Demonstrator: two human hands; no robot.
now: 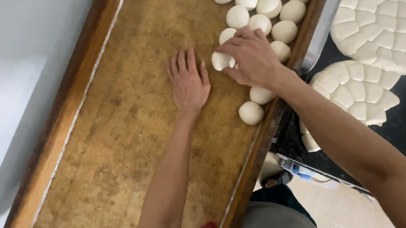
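We pinch 1 small, round, white dough ball [221, 61] in our right hand [251, 58], near the long brown wooden tray's [72, 106] right rail; our left hand [188, 82] lies flat, empty, beside it. It looks soft, light, easily dented: cradle its sides loosely.

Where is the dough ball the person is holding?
The dough ball sits in the right hand, on the long wooden tray, just right of the flat left hand.

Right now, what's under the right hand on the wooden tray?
The right hand grips one white dough ball against the wooden tray. Another dough ball's edge peeks out above the fingers; the palm hides anything else beneath.
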